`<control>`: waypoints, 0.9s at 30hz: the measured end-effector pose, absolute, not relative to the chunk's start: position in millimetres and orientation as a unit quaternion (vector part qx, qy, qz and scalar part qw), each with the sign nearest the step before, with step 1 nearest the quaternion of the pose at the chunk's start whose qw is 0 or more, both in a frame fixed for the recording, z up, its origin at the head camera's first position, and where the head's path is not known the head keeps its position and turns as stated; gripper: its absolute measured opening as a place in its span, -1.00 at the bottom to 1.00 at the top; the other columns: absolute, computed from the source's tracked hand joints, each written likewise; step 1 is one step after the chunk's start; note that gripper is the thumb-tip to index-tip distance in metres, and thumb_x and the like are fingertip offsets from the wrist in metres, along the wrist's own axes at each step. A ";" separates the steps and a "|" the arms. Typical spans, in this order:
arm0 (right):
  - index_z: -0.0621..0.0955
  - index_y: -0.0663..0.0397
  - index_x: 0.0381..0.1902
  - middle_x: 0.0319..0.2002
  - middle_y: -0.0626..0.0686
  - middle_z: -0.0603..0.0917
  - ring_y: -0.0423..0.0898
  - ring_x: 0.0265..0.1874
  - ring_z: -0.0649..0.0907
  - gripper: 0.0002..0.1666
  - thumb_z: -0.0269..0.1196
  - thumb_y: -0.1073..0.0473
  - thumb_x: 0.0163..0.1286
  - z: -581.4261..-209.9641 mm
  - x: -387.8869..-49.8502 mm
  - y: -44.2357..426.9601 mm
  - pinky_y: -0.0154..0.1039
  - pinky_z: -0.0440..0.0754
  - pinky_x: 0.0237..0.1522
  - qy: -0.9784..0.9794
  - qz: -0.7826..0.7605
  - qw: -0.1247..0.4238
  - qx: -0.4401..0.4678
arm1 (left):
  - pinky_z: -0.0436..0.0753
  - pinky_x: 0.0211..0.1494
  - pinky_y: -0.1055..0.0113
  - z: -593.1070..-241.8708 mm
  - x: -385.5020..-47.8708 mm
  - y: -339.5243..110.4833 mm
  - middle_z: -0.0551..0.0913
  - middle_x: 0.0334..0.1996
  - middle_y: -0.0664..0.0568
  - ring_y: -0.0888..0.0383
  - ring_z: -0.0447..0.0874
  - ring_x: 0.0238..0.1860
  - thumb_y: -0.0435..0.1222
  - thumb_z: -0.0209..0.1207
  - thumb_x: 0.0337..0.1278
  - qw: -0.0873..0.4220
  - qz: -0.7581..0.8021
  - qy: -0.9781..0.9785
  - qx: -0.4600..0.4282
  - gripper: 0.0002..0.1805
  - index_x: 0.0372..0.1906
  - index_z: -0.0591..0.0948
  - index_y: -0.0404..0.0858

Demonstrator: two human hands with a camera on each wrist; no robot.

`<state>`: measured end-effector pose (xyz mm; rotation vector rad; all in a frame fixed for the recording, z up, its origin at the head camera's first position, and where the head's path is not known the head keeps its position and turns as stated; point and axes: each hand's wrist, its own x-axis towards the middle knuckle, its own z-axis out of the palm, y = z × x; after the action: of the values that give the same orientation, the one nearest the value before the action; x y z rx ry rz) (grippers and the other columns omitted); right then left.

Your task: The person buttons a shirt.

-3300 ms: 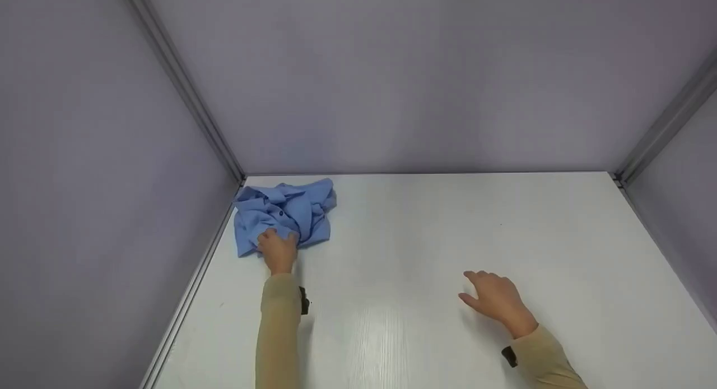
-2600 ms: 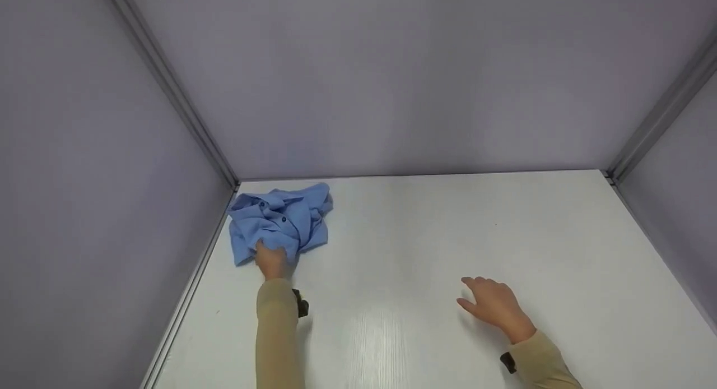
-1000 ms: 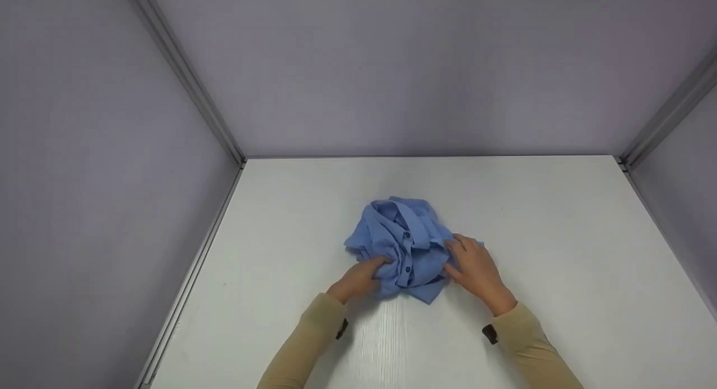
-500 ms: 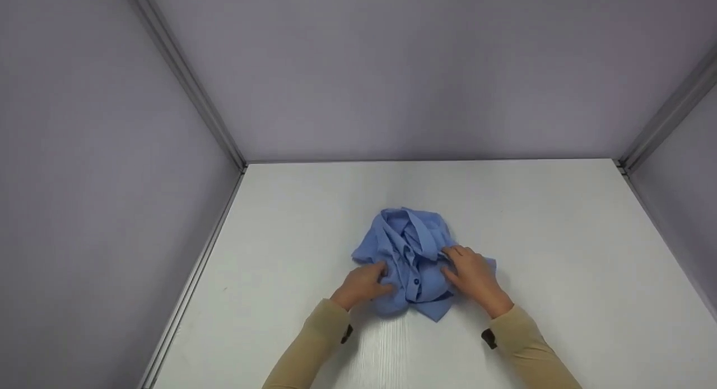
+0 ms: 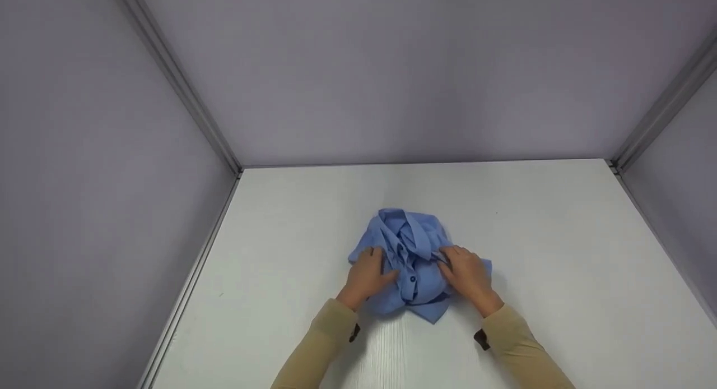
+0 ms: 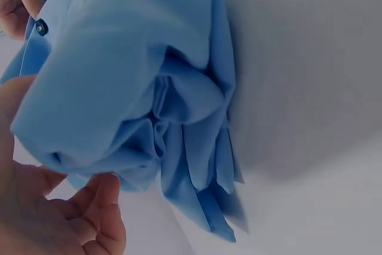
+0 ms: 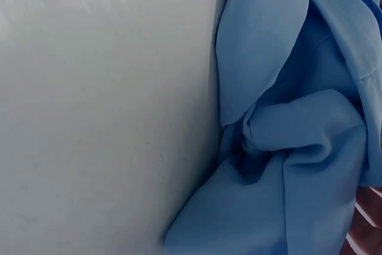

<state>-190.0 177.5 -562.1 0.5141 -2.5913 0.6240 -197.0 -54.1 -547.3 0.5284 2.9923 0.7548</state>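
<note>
Smooth matt cloth shirt (image 5: 417, 260), glossy plastic-looking button (image 6: 41, 27), faintly glossy tabletop (image 5: 302, 226), metal-looking corner post (image 5: 183, 80).

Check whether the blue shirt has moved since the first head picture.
Yes: the blue shirt has moved right and nearer, away from the far left corner of the table.

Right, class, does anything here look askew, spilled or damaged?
Only the blue garment looks untidy: it lies bunched on the white table, creased and folded over itself rather than spread flat. No spill or tear is visible.
</note>
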 end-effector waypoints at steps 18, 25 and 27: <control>0.38 0.13 -0.50 -0.54 -0.02 0.39 -0.10 -0.57 0.39 -0.86 0.09 0.33 0.24 -574.3 -188.2 168.4 -0.17 0.38 -0.51 -0.938 0.292 0.134 0.133 | 0.46 -0.12 0.03 -556.8 -199.5 -47.7 0.35 -0.04 -0.39 -0.22 0.44 -0.11 -0.13 0.18 -0.04 0.068 0.291 0.949 0.102 -0.27 0.13 0.21 -0.50; 0.33 0.10 -0.49 -0.56 -0.04 0.34 -0.11 -0.52 0.37 -0.83 -0.02 0.33 0.31 -579.0 -188.2 173.8 -0.15 0.35 -0.42 -0.920 0.374 0.025 0.114 | 0.35 0.05 0.04 -558.8 -198.9 -53.3 0.29 0.07 -0.44 -0.25 0.36 0.03 -0.16 0.12 0.02 0.102 0.321 0.933 0.124 -0.25 0.19 0.13 -0.56; 0.34 0.10 -0.48 -0.56 -0.05 0.33 -0.12 -0.51 0.37 -0.84 -0.04 0.32 0.33 -579.8 -187.4 176.0 -0.16 0.36 -0.41 -0.913 0.391 -0.004 0.115 | 0.31 0.11 0.07 -559.9 -198.7 -55.3 0.28 0.10 -0.44 -0.23 0.32 0.08 -0.17 0.11 0.03 0.107 0.329 0.928 0.136 -0.23 0.20 0.10 -0.58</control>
<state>-187.4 176.0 -579.8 0.3607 -2.8767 1.2320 -198.7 -55.3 -559.9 0.4001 2.7338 0.9681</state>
